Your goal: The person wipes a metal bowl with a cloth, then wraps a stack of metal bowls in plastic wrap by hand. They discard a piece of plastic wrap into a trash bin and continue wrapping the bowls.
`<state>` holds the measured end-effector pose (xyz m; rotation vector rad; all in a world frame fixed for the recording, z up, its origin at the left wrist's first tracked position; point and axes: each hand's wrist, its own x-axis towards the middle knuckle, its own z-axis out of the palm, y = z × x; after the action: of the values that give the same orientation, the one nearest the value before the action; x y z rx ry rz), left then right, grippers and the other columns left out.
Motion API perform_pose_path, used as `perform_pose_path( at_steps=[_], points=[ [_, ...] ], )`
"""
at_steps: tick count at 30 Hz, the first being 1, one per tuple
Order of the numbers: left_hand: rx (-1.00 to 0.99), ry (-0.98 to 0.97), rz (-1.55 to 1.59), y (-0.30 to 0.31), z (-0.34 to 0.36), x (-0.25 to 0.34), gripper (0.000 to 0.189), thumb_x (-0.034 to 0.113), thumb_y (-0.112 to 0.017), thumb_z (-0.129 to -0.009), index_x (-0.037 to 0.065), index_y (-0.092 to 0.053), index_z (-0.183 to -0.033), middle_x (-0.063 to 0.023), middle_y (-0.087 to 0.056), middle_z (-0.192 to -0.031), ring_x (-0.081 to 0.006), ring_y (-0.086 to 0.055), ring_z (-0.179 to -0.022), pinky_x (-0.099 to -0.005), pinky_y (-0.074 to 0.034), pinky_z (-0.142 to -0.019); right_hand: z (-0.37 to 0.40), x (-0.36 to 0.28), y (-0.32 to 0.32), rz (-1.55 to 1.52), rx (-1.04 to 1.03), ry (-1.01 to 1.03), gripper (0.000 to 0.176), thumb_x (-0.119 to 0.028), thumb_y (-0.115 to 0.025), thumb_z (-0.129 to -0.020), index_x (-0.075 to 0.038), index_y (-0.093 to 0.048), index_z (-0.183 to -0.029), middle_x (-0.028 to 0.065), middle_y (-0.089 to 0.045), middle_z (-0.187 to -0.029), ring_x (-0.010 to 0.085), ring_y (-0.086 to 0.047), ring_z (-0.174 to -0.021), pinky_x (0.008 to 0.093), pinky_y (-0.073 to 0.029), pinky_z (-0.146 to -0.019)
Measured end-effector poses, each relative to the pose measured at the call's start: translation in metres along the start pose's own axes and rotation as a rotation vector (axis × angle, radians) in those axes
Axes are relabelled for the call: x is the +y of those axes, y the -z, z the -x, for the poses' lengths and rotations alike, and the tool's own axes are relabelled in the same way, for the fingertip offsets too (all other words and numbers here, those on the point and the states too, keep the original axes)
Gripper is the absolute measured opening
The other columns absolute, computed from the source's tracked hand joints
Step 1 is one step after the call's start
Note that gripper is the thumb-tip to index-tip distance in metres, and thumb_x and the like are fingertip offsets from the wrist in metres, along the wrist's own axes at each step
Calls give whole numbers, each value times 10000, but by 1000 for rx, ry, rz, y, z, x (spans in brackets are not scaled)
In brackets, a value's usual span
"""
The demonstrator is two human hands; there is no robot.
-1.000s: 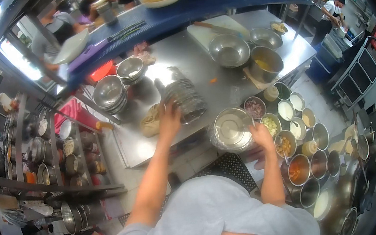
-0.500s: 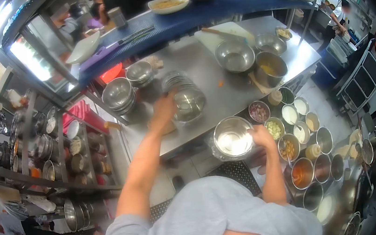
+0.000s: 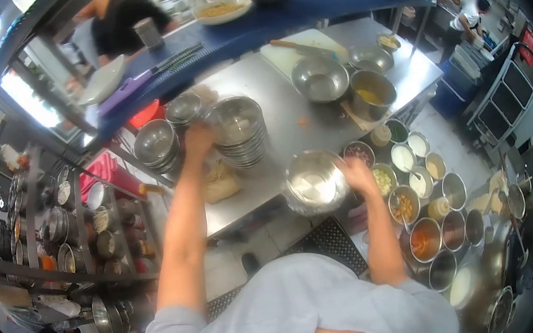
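My right hand [image 3: 355, 174] grips the rim of a shiny steel bowl [image 3: 314, 184] in front of the counter, with what looks like clear plastic around its outside. Beside a tall stack of nested steel bowls [image 3: 240, 126], my left hand [image 3: 199, 140] reaches over the counter, its fingers smeared by motion. Left of that hand stands a second stack of steel bowls [image 3: 156, 142], with smaller steel bowls [image 3: 183, 109] behind. A folded tan cloth [image 3: 221, 184] lies below the left hand.
Steel counter [image 3: 281, 125] ahead carries a large bowl [image 3: 320, 78], a pot with yellow contents [image 3: 372, 95] and a white cutting board [image 3: 302, 52]. Several food-filled containers [image 3: 425, 240] stand at my right. A crowded rack [image 3: 73, 217] is at left. People work beyond the blue shelf [image 3: 300, 9].
The tall bowl stack, leaning toward me before, now stands upright, and my left hand has shifted to its left side. My right hand still holds the bowl, slightly further left.
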<state>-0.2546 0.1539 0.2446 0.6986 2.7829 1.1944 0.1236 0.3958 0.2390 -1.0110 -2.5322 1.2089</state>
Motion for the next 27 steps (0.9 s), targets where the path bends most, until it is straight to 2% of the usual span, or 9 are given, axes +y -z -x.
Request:
perform_pose_path(
  at_steps=[2, 4, 6, 8, 10, 14, 18, 20, 27],
  points=[
    [55, 252, 287, 15, 32, 38, 334, 308, -537, -892, 36, -612, -1070, -212, -653, -1035, -358, -631, -946, -449, -493, -807, -28, 6, -21, 29, 26, 68, 515, -423, -488, -908, 64, -652, -933, 310, -627, -934, 448, -607, -924, 446, -468, -811],
    [464, 13, 213, 7, 81, 38, 358, 309, -479, -948, 7, -595, -1100, -199, -654, -1033, -347, -632, -920, -429, -490, -806, -44, -2, -41, -5, 0, 73, 495, -407, -465, -926, 47, -655, -977, 307, -629, -947, 441, -614, -935, 442, -468, -827],
    [465, 46, 345, -22, 143, 40, 373, 309, -455, -982, -22, -580, -1099, -208, -633, -1027, -346, -608, -980, -412, -454, -891, -57, -9, -54, -6, -33, 69, 495, -401, -458, -933, 47, -651, -1014, 296, -638, -948, 435, -621, -932, 439, -469, -826],
    [358, -221, 206, -73, 187, 19, 426, 323, -440, -984, -31, -547, -1195, -246, -613, -1119, -369, -584, -1066, -423, -414, -953, -63, -4, -72, -26, -59, 90, 501, -398, -457, -935, 54, -645, -1042, 286, -648, -945, 427, -630, -925, 435, -470, -821],
    [12, 60, 209, -94, 202, 25, 498, 345, -337, -1009, -27, -465, -1314, -262, -481, -1336, -380, -433, -1270, -438, -309, -1078, -54, -18, -75, -131, -54, 5, 504, -398, -464, -935, 59, -640, -1052, 277, -654, -960, 419, -632, -930, 429, -467, -819],
    [-482, 180, 51, -104, 196, 12, 511, 314, -224, -1017, -25, -425, -1342, -266, -437, -1374, -416, -428, -1258, -452, -301, -1083, -77, 25, -110, -297, 89, 49, 443, -351, -497, -916, 44, -652, -1044, 262, -657, -1016, 388, -628, -972, 395, -461, -844],
    [-263, 184, 207, -132, 204, -6, 442, 287, -356, -975, -19, -502, -1257, -297, -531, -1217, -427, -509, -1140, -457, -393, -980, -91, 101, -164, -360, 61, -54, 359, -251, -561, -838, -7, -647, -1087, 250, -642, -1075, 389, -609, -1036, 415, -461, -881],
    [167, -8, 25, -127, 208, 12, 427, 308, -440, -944, -31, -587, -1158, -305, -613, -1059, -441, -589, -1009, -449, -465, -869, -92, 97, -164, -244, 80, -96, 372, -261, -564, -835, -11, -639, -1100, 246, -640, -1084, 387, -602, -1050, 417, -462, -889],
    [-215, -28, -184, -159, 152, -12, 470, 274, -583, -833, 8, -569, -1219, -266, -620, -1115, -428, -584, -1056, -461, -454, -903, -56, 75, -155, -567, 122, -384, 646, -449, -483, -949, 23, -406, -1382, 188, -444, -1409, 284, -433, -1275, 389, -349, -1041]
  ],
)
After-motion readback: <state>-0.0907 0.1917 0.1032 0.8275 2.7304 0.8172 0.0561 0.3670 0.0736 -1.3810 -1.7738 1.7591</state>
